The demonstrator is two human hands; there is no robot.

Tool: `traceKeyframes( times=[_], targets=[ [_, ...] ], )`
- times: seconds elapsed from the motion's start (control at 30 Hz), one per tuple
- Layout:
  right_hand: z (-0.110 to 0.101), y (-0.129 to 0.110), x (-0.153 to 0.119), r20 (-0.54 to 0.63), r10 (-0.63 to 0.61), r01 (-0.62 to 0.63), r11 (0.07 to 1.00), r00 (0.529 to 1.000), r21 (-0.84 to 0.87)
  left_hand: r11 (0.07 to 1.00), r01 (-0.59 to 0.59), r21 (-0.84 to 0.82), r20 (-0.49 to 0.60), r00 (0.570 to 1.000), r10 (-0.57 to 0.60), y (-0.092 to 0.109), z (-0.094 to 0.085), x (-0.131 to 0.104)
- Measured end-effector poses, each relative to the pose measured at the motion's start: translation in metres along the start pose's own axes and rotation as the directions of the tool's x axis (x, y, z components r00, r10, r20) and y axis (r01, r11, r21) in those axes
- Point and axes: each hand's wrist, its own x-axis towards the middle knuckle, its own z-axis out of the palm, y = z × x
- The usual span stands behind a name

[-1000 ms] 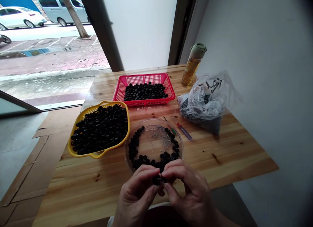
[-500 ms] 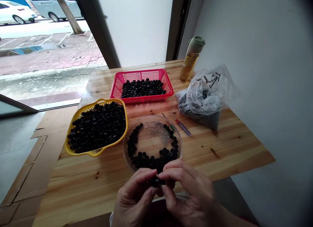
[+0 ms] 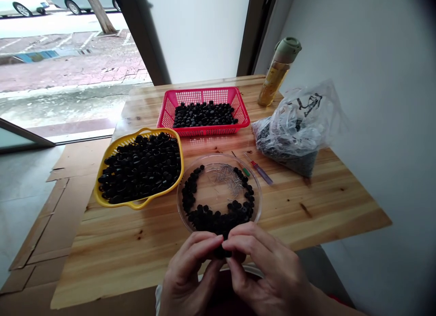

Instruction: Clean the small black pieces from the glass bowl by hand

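My left hand and my right hand meet at the front edge of the table, fingertips pinched around a small black plastic part. Its details are dark and partly covered by my fingers. Just beyond them lies a clear round tray with small black knob-like pieces piled along its near side and around its rim. Thin silvery pins are scattered at the tray's far right. Left of the tray, a yellow basket is heaped with black ring-shaped or cap-like parts.
A pink-red basket of black pieces stands at the back. Two small screwdrivers, one with a purple handle and one with a green handle, lie right of the tray. Behind them are a filled plastic bag and a drink bottle.
The view has tilted down and shifted slightly left, so the table things appear higher and further right. Both hands stay together on the small black part, which has turned a little.
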Motion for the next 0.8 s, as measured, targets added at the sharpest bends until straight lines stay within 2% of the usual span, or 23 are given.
traceKeyframes(
  times=[0.13,0.27,0.4,0.5,0.6,0.7,0.8],
  targets=[
    [0.001,-0.001,0.002,0.0,-0.008,0.008,1.0,1.0,-0.016,0.999,-0.026,0.039,0.012,1.0,0.026,-0.001,-0.002,0.0],
    [0.003,0.001,0.001,0.008,-0.005,0.006,1.0,1.0,-0.008,0.998,-0.028,0.055,-0.03,0.999,0.03,-0.003,-0.002,0.0],
    [0.007,0.003,-0.003,0.003,0.002,-0.002,0.999,1.0,0.033,0.995,-0.052,0.081,-0.016,0.998,0.053,-0.004,-0.002,-0.002],
    [0.011,0.004,-0.005,-0.004,0.031,-0.03,0.996,1.0,0.081,0.998,-0.025,0.053,-0.055,0.998,0.028,-0.005,0.001,-0.005],
    [0.013,0.004,-0.006,-0.018,0.055,-0.052,0.993,0.998,0.107,0.999,0.046,-0.004,-0.105,0.993,-0.047,-0.004,0.003,-0.009],
    [0.011,0.003,-0.004,-0.019,0.069,-0.065,0.988,0.997,0.143,0.967,0.199,-0.161,-0.145,0.964,-0.223,-0.002,0.006,-0.012],
    [0.008,0.003,-0.001,0.003,0.088,-0.087,0.979,0.996,0.186,0.898,0.31,-0.312,-0.109,0.927,-0.358,0.0,0.008,-0.011]
  ],
)
